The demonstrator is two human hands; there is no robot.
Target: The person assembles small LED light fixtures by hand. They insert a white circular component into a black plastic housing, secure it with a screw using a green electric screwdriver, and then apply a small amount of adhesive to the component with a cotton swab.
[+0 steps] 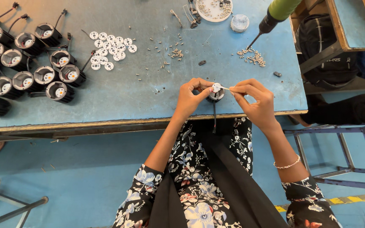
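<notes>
My left hand (191,97) grips a small black round lamp housing (215,95) at the near edge of the blue worktable (119,90); a black cable hangs from it over the edge. A small white disc (216,87) sits on top of the housing under my left thumb. My right hand (254,99) pinches a thin white wire or pin that touches the disc from the right.
Several black lamp housings (30,63) crowd the table's left side. A cluster of white discs (108,50) lies beyond the middle. Loose screws (252,57) are scattered at the right, under a hanging green-handled screwdriver (271,19). A white dish (213,9) and a small cup (239,22) stand at the far edge.
</notes>
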